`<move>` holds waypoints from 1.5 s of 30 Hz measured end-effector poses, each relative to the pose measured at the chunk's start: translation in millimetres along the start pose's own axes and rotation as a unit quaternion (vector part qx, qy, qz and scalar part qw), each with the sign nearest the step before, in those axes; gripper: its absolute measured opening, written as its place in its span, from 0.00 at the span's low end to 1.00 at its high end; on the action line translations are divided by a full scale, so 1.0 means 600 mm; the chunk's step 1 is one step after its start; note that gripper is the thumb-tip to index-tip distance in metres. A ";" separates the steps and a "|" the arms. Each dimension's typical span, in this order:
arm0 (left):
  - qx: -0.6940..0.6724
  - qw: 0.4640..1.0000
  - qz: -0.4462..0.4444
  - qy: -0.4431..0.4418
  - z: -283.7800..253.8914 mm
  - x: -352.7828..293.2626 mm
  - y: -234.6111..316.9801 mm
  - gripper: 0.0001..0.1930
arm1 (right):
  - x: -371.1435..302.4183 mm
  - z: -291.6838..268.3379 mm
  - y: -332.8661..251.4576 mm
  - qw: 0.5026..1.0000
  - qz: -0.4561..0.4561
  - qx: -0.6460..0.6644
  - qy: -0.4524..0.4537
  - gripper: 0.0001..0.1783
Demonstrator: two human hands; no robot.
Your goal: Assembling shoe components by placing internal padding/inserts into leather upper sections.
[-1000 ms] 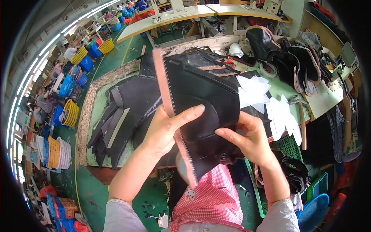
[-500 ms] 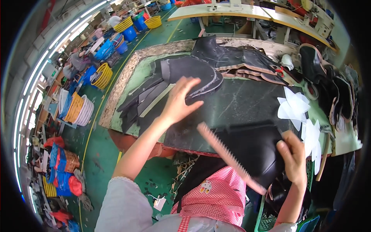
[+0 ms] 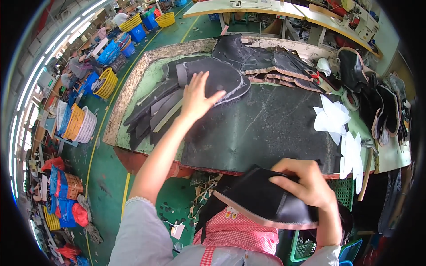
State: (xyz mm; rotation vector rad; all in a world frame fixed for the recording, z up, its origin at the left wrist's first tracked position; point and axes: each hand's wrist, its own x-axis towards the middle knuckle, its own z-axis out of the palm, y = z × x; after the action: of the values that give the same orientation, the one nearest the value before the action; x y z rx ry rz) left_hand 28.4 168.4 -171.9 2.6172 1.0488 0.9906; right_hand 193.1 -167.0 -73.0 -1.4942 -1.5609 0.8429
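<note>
At the near edge of the worktable (image 3: 146,75), right hand (image 3: 306,186) clamps a black sheet piece (image 3: 266,199); left hand (image 3: 197,95) rests flat and spread on a rounded black panel (image 3: 222,75) farther in.
I judge the piece light, floppy, slightly grippy; pinch its pink-trimmed edge, support underneath.

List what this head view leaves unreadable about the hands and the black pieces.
- Right hand: its palm and the grip under the black pink-edged piece are hidden by that piece.
- Left hand: whether its fingers press the dark rounded piece is unclear.
- Stacked black pieces: the count blurs together.
</note>
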 end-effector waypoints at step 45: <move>0.015 0.977 -0.102 -0.188 -0.102 -0.163 0.031 0.20 | -0.041 0.013 -0.053 0.984 0.107 0.140 -0.013 0.07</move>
State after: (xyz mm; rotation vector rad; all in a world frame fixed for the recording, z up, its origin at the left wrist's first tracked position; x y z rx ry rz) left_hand -52.3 84.2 -169.0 2.5145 1.2034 0.4145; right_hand 170.8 -193.3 -50.7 -1.4621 -1.2525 1.1594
